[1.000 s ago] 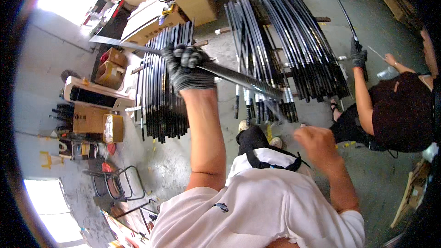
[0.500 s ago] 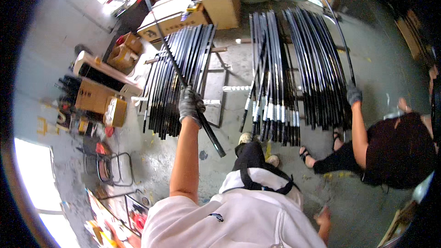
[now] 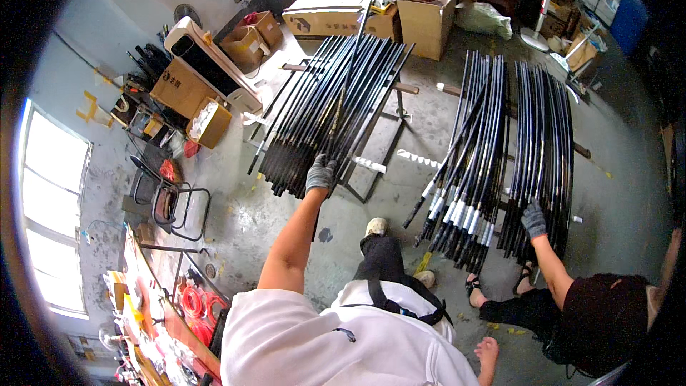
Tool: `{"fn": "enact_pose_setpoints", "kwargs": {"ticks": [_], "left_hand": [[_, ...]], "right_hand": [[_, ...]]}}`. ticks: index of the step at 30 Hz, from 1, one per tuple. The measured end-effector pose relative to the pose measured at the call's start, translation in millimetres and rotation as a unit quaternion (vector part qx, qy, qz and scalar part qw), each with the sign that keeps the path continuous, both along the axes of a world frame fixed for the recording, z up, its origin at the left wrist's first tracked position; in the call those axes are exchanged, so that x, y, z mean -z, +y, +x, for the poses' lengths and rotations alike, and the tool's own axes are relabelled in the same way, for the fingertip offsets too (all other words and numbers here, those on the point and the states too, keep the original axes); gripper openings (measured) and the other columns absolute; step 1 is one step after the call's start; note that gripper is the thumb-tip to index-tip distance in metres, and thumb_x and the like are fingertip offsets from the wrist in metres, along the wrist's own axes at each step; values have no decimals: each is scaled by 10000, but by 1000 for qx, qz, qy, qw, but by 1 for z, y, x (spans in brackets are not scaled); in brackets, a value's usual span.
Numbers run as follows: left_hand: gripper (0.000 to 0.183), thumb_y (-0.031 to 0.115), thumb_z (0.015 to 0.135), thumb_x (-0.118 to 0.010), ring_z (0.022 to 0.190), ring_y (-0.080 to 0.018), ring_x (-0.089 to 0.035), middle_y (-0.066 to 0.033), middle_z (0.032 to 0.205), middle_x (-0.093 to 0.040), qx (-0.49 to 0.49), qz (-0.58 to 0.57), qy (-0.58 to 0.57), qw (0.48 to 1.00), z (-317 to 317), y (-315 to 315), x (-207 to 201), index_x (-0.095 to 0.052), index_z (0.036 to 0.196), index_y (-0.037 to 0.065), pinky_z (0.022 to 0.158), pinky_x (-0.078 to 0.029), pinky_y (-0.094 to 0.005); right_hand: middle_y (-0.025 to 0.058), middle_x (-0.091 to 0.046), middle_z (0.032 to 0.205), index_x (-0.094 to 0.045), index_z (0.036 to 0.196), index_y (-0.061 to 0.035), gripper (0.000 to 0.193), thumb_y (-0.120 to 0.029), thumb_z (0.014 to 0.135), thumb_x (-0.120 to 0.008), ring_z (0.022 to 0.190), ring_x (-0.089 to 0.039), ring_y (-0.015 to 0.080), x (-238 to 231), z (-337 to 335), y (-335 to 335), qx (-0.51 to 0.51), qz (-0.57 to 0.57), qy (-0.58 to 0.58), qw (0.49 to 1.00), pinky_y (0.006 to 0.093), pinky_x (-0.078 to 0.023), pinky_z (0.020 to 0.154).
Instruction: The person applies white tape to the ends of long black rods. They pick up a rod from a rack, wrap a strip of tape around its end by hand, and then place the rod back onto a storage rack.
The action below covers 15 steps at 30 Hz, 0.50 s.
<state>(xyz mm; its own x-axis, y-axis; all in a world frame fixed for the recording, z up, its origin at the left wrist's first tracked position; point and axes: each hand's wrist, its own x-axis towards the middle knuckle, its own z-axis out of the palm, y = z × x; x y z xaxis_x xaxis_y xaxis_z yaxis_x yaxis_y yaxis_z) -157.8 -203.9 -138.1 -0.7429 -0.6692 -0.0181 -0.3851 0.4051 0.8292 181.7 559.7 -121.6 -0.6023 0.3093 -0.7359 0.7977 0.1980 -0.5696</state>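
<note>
My left hand (image 3: 320,175), in a grey glove, is closed around a long black pole (image 3: 362,23). The pole slants over the left bundle of black poles (image 3: 300,111), its far end rising past the bundle and its near end hanging below my hand. My right hand (image 3: 487,352) is bare and hangs low beside my body, fingers loosely bent and apart, with nothing in it. A co-worker's gloved hand (image 3: 534,220) lies at the near part of the right bundle of poles (image 3: 543,150). Between them lies a middle bundle (image 3: 475,150) with white bands near its ends.
A metal rack (image 3: 389,136) supports the left bundle. Cardboard boxes (image 3: 429,25) stand behind it. At the left are a chair (image 3: 168,200) and a cluttered bench (image 3: 164,314). The co-worker (image 3: 607,322) in dark clothes stands on the right, near me.
My left hand has lowered the raised pole onto the left bundle. The co-worker's hand, which held up another pole, is now down at the right bundle. The view has turned rightward-tilted.
</note>
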Motion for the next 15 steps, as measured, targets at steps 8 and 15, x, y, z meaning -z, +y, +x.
{"fn": "enact_pose_setpoints", "kwargs": {"ticks": [8,15], "left_hand": [[397,377,815,-580,791,-329,-593,-156,877,-630,-9,-131,-256,958,-22,-52,-65,-524,1124,133,687,-445,-413],[423,372,817,-584,664,-325,-580,-167,775,-619,37,-125,-227,965,-94,-156,88,-491,1180,175,602,-437,-430]], "right_hand": [[121,-598,716,-505,1020,-57,206,-167,855,-447,490,-572,204,-12,-4,-4,-3,-49,-123,991,303,-438,401],[141,-570,938,-485,1115,-31,343,-202,819,-446,865,-533,278,-72,-18,-87,66,-167,-139,974,436,-440,772]]}}
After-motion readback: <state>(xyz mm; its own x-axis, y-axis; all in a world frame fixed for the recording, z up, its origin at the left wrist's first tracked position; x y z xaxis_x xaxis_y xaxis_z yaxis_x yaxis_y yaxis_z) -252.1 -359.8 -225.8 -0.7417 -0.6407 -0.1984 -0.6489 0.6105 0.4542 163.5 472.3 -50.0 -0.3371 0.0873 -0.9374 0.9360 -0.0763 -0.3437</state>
